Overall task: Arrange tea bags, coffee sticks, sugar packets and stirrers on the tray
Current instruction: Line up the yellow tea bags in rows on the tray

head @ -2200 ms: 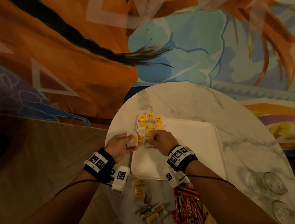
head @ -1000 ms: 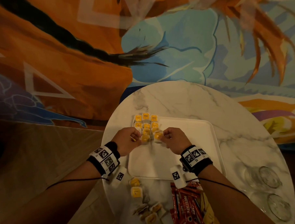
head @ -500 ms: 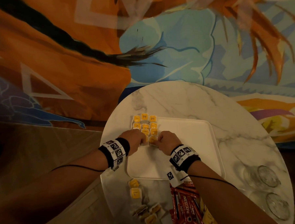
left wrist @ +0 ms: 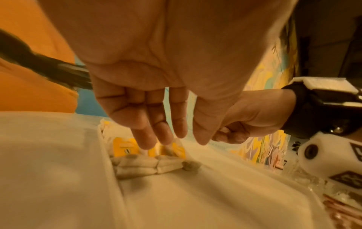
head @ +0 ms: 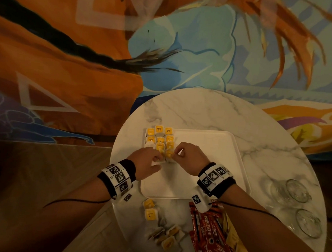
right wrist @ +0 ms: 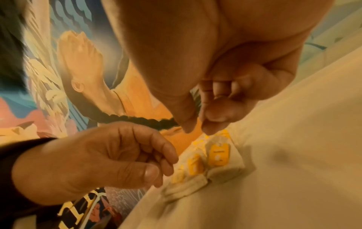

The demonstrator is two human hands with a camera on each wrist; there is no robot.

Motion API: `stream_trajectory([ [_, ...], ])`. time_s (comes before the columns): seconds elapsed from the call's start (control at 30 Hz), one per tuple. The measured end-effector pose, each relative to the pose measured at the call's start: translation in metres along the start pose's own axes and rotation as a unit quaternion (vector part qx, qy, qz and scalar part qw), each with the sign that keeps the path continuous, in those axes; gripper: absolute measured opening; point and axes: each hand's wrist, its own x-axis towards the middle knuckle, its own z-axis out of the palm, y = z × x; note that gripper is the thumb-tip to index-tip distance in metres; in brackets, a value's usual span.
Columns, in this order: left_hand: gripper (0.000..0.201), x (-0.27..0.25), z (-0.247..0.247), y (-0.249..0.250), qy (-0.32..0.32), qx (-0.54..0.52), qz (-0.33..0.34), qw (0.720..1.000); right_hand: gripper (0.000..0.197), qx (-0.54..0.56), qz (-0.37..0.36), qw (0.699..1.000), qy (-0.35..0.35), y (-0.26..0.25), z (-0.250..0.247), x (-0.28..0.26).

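- While both hands work at the white tray (head: 207, 165), about eleven yellow-tagged tea bags (head: 161, 142) lie in three columns at its far left corner; some are hidden.
- Left hand (head: 146, 163): fingers nearly straight, tips touching the nearest row, gripping nothing.
- Right hand (head: 188, 157): thumb and forefinger nearly pinched just above the nearest right bag; whether they hold anything I cannot tell.
- Two glasses (head: 298, 208) stand at the table's right edge.

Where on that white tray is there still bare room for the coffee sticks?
The tray is bare across its right and near parts, from the tea bags to its right rim. Its far-left corner is crowded: tea bags in rows, both hands there. The coffee sticks lie on the table, nearer than the tray.
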Motion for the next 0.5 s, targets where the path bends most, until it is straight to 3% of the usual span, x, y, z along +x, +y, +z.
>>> stream_trajectory([
  [0.17, 0.04, -0.037, -0.001, 0.011, -0.06, -0.078, 0.006, 0.995, 0.008, 0.054, -0.103, 0.993, -0.024, -0.008, -0.008, -0.044],
  [0.27, 0.051, -0.062, 0.001, 0.012, -0.095, -0.066, 0.009, 0.993, 0.014, 0.055, -0.133, 0.988, -0.055, -0.004, -0.004, -0.067],
  [0.5, 0.056, -0.11, 0.026, 0.016, -0.081, -0.021, 0.04, 0.996, 0.022, 0.002, -0.195, 0.971, -0.141, 0.018, 0.014, -0.111],
])
